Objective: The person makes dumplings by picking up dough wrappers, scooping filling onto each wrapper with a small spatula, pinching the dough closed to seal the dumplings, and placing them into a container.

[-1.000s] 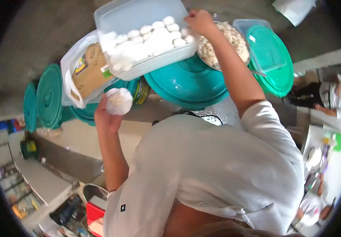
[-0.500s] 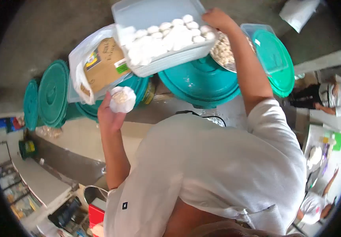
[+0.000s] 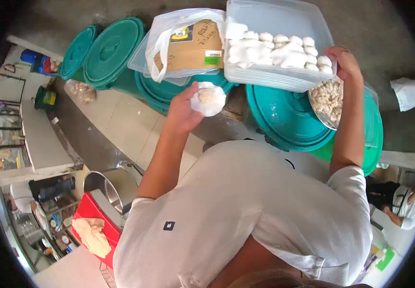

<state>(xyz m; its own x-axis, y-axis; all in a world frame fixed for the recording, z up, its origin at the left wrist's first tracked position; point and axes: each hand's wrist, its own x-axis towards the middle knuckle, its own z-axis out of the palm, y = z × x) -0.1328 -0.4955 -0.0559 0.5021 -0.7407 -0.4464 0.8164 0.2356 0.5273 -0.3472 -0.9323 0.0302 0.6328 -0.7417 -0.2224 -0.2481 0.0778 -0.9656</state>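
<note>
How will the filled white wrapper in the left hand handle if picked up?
Probably floppy: the white wrapper looks thin, with an uneven edge. Likely light, since the left hand carries it alone. The filling sits exposed in the middle, so tilting may spill it.

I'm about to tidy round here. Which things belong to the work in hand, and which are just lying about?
In use, it seems:
wrapper with pale filling, in the left hand
tub of white balls, right hand at its corner
pale, lumpy mix

Probably just lying about:
bagged cardboard box
red box
cloth on it
</note>
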